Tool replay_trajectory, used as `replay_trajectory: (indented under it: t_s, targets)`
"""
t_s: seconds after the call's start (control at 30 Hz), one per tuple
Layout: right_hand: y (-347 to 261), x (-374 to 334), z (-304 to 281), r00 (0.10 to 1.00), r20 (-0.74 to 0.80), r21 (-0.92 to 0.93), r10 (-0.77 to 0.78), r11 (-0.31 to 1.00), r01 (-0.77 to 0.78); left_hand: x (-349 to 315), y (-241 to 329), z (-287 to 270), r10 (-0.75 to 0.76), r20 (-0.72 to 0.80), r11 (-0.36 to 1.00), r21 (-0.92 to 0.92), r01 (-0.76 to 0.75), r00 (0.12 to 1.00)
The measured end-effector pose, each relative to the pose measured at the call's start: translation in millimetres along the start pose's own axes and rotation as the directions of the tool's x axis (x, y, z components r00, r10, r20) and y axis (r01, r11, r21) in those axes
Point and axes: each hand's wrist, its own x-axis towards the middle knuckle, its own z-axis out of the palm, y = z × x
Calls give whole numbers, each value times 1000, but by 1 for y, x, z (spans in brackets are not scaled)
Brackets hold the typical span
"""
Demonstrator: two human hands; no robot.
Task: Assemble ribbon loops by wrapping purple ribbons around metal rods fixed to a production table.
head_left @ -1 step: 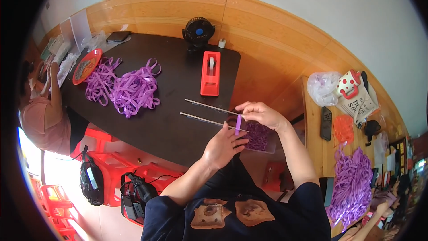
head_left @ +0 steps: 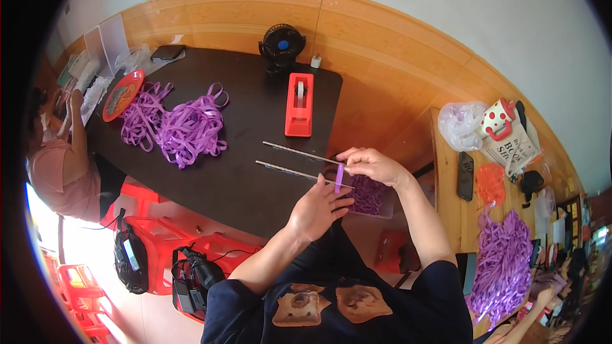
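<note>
Two rods point(head_left: 294, 150), purple ribbon point(head_left: 338, 180) across, right fingers point(head_left: 357, 169) pinching it, left fingers point(head_left: 342, 202) spread, pose unchanged.

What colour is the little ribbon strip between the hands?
The ribbon strip is purple, seen in the head view.

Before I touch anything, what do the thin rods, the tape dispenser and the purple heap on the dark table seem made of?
Thin rods: probably metal, being grey with a slight shine.
Tape dispenser: likely smooth plastic, given its red colour and moulded shape.
Purple heap: flat ribbon with soft sheen, perhaps satin; fabric or plastic stays open.
</note>
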Motion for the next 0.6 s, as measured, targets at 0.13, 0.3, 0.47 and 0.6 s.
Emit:
replay_trajectory:
  t_s: [0.13,0.3,0.47,0.6]
  targets:
    - [15,-1,-2,996,75,-53,-52,997,56,1,0,4,-10,-9,1000,11,10,1000]
    - [24,6,-3,993,106,-62,-51,996,58,1,-2,3,-12,-3,1000,16,12,1000]
    - [24,6,1,993,83,-104,-88,990,96,1,-2,3,-7,6,999,38,7,1000]
    - [25,8,8,988,-14,-248,-152,958,144,1,-2,2,-8,4,999,40,8,1000]
